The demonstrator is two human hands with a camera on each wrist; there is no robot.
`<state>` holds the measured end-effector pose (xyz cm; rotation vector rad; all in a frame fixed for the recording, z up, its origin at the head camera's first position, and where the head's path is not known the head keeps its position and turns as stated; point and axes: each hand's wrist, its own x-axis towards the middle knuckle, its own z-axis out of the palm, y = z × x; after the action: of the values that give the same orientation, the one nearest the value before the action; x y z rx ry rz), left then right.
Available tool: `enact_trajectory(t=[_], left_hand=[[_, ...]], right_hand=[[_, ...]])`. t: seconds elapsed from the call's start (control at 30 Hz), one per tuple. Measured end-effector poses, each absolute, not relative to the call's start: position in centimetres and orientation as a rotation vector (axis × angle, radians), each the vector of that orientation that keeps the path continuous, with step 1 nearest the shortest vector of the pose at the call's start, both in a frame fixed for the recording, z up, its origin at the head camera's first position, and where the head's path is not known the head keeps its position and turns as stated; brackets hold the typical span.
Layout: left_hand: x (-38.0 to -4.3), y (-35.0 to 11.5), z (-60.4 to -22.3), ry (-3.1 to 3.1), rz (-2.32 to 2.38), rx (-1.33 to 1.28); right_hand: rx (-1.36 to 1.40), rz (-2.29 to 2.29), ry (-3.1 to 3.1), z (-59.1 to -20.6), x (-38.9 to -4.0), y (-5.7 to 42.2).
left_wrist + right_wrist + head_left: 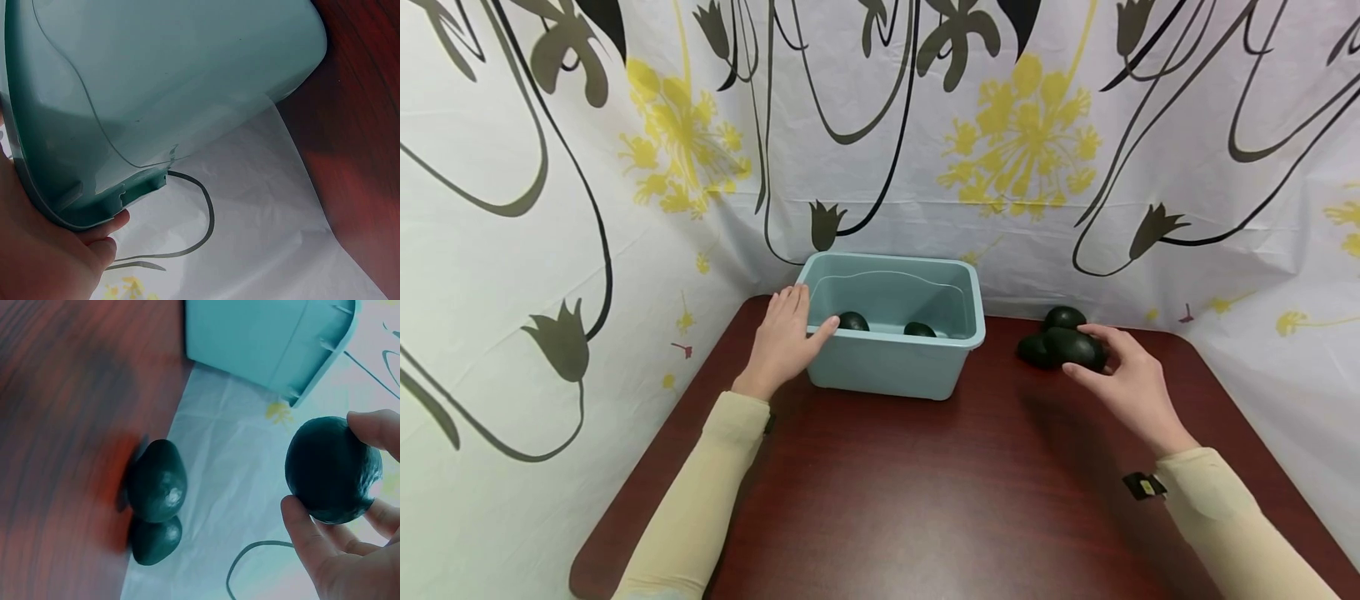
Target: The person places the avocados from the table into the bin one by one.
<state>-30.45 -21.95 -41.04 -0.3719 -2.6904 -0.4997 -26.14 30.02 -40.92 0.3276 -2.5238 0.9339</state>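
Note:
In the head view my right hand (1131,383) pinches a dark green avocado (1073,348) between thumb and fingertips. The right wrist view shows that avocado (331,469) held up above the table, apart from two others. Those two, one avocado (1063,317) behind and another avocado (1034,352) to the left, lie together on the table. My left hand (782,342) grips the near left corner of a light blue plastic bin (887,371), thumb over the front rim. Inside the bin, an avocado (853,321) and a second avocado (919,330) show partly above the front rim.
The dark red-brown wooden table (910,500) has rounded corners. A white patterned cloth (865,167) hangs behind the table and along both sides. The bin stands close to the cloth at the back, left of the avocados on the table.

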Motion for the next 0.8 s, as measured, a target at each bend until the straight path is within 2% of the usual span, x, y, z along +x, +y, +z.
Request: enact_trajectory(t=[0.8], left_hand=[[-30.5,-21.9,-41.0,-2.692,-0.497,-0.375]], right_hand=[[0.351,1.078,-2.444,-38.5,-26.9,26.9]])
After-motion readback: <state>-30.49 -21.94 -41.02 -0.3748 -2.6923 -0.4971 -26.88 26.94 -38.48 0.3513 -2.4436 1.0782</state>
